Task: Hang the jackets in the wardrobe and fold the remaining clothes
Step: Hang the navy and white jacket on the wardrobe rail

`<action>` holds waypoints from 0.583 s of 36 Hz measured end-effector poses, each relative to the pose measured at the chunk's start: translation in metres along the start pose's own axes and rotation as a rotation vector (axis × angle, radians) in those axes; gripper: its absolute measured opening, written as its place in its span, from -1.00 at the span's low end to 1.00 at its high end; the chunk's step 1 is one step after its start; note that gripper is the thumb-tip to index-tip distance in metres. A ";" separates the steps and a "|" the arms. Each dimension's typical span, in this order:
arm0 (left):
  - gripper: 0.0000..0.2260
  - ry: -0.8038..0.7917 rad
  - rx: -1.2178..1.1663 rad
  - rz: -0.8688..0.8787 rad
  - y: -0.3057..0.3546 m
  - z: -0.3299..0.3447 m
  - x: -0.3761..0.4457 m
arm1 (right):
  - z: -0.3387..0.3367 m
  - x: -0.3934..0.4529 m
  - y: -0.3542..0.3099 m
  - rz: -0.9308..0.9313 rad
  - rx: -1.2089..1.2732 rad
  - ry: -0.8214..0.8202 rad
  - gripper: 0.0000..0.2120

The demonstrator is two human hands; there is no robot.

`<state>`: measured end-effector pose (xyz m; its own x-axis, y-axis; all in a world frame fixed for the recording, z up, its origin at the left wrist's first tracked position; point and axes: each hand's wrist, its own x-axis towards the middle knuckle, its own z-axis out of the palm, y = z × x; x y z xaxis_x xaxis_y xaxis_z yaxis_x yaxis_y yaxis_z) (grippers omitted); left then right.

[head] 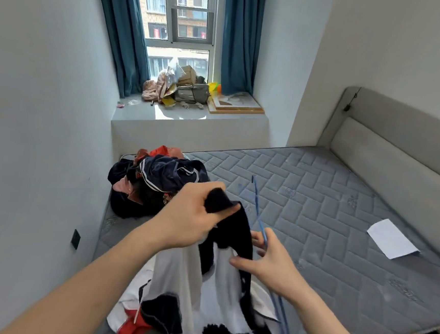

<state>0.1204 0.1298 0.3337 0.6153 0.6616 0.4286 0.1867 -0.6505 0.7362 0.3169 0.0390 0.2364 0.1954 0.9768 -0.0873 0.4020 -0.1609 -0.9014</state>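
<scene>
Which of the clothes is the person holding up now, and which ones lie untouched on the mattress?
The black-and-white jacket, gripped by the left hand. The dark pile of clothes lies untouched near the wall.

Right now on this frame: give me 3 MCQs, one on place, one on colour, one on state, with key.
1. Where does the sheet of paper lie?
A. windowsill
B. mattress
C. clothes pile

2. What colour is the hanger?
A. blue
B. red
C. white

3. What is the left hand doing?
A. resting open
B. pressing the mattress
C. gripping the black and white jacket

Key: 1 B, the paper lies flat on the quilted mattress; 2 A, the thin rods by the right hand are blue; 3 C, fingers curl round the dark collar.
</scene>
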 end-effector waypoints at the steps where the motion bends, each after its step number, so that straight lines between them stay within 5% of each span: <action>1: -0.65 -0.010 0.001 0.017 0.004 0.003 0.003 | 0.004 0.002 -0.004 -0.011 0.007 0.024 -0.55; 6: -0.62 0.027 0.172 0.024 -0.011 -0.009 0.007 | -0.004 0.011 -0.003 -0.023 -0.022 0.189 -0.59; 11: -0.63 -0.136 0.410 -0.252 -0.067 -0.025 -0.019 | -0.034 0.017 0.005 -0.027 0.090 0.274 -0.64; 18: -0.78 -0.201 0.018 -0.466 -0.095 0.007 -0.058 | -0.046 0.024 -0.004 -0.077 0.061 0.119 -0.57; 21: -0.89 -0.067 -0.102 -0.596 -0.091 0.011 -0.055 | -0.051 0.023 -0.004 -0.089 -0.014 0.126 -0.56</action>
<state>0.0781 0.1480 0.2372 0.4754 0.8735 -0.1042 0.4413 -0.1343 0.8872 0.3653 0.0550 0.2590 0.2685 0.9621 0.0478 0.4355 -0.0769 -0.8969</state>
